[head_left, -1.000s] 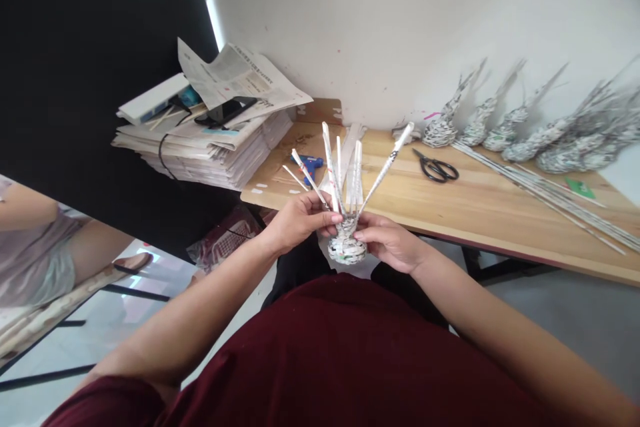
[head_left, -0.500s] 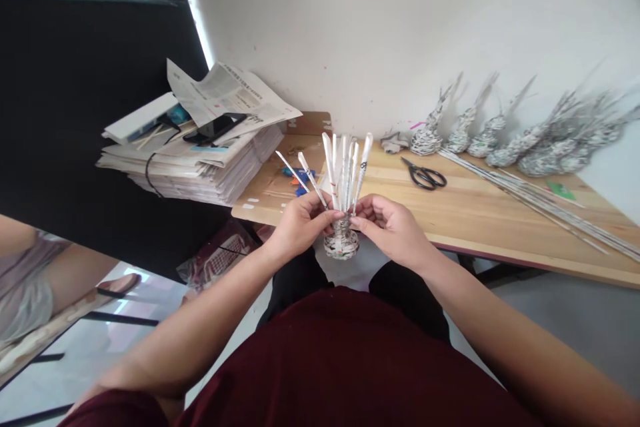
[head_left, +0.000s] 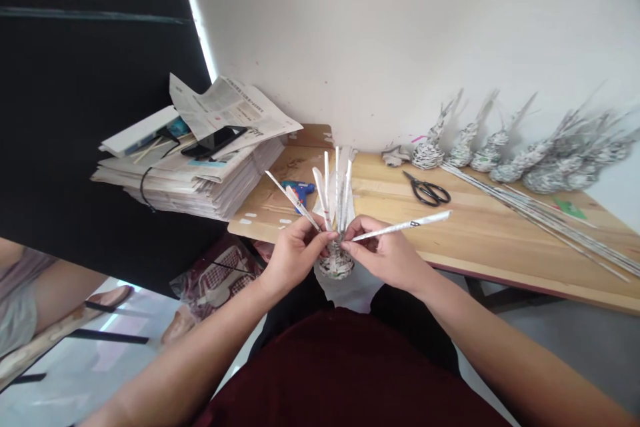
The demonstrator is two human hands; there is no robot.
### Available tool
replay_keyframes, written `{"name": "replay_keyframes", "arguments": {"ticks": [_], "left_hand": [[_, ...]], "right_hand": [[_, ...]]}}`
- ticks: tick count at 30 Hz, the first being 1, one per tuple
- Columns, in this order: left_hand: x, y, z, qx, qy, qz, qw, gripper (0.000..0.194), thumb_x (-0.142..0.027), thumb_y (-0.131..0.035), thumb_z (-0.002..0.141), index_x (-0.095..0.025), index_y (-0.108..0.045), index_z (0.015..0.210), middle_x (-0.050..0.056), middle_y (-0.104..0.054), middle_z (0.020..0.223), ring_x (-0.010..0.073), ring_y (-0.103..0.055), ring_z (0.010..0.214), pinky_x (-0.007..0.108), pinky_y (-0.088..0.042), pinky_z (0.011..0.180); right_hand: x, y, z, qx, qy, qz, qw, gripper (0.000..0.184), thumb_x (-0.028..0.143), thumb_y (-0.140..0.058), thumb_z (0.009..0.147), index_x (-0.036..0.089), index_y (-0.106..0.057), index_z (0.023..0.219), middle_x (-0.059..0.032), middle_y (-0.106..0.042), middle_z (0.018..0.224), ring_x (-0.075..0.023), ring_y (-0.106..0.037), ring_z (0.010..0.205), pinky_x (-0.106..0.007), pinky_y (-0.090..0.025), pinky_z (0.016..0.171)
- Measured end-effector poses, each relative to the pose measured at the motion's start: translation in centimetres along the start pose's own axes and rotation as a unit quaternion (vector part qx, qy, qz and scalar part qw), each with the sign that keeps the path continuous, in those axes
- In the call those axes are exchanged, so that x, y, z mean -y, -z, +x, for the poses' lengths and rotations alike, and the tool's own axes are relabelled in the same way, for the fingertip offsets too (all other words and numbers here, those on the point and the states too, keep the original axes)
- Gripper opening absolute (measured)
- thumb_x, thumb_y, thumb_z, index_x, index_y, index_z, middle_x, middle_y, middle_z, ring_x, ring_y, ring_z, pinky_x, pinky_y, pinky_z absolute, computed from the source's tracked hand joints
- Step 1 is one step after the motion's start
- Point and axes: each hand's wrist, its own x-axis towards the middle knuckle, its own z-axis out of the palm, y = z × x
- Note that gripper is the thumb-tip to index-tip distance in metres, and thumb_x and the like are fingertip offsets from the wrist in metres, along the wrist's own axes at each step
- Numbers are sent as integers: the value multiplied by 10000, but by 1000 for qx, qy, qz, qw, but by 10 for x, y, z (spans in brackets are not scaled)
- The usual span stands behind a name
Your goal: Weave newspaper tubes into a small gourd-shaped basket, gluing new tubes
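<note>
Head | woven vessel (head_left: 337,268) axis upright; spokes (head_left: 321,197) up, one rightward | left hand (head_left: 299,248), right hand (head_left: 384,252): grip pinched at neck (head_left: 337,251)

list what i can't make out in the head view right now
All in the head view:
Neck of the woven paper piece: partly hidden by the left hand and right hand.
Newspaper: fine print too small to read.
Woven pieces at far right: blurred and overlapping, hard to count.
Other person: mostly cut off by the left edge.
</note>
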Motion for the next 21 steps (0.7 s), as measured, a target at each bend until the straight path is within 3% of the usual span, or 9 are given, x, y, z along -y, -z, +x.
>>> {"name": "replay_keyframes", "arguments": {"ticks": [6, 9, 12, 16, 21], "left_hand": [[2, 2, -7, -18, -154, 163, 974, 107, -276, -705, 916, -181, -693, 869, 23, -726, 779, 140, -675, 674, 245, -561, 645], [1, 6, -7, -50, -195, 206, 958, 57, -236, -705, 913, -184, -698, 891, 16, -745, 795, 137, -693, 696, 240, -568, 693], [4, 18, -9, -90, -169, 213, 958, 53, -243, -698, 914, -190, -695, 917, 6, -746, 792, 126, -694, 658, 222, -568, 666], [6, 39, -9, -160, -99, 185, 964, 114, -285, -720, 895, -187, -663, 900, -13, -726, 735, 124, -692, 592, 208, -555, 581], [6, 44, 6, -146, -55, 132, 979, 109, -271, -685, 905, -182, -635, 867, -13, -715, 702, 129, -702, 602, 204, -564, 573]], "right_hand": [[-4, -7, 1, -17, -19, -14, 1000, 145, 354, -729, 858, 234, -649, 848, 1, -654, 700, -160, -586, 624, -298, -463, 584], [-3, -10, 5, -6, -25, -1, 1000, 127, 347, -720, 866, 233, -664, 879, 6, -658, 696, -153, -592, 613, -293, -465, 584], [-3, -3, 13, -1, -41, 20, 999, 192, 324, -732, 849, 233, -667, 1005, 2, -682, 753, -158, -627, 662, -295, -489, 617], [-12, 20, 24, -40, -52, 1, 998, 181, 374, -733, 845, 209, -657, 855, -21, -679, 792, -159, -622, 702, -305, -493, 649], [-33, 44, 29, -96, -64, -29, 993, 236, 410, -737, 826, 206, -626, 787, -12, -648, 753, -144, -566, 658, -304, -456, 629]]}}
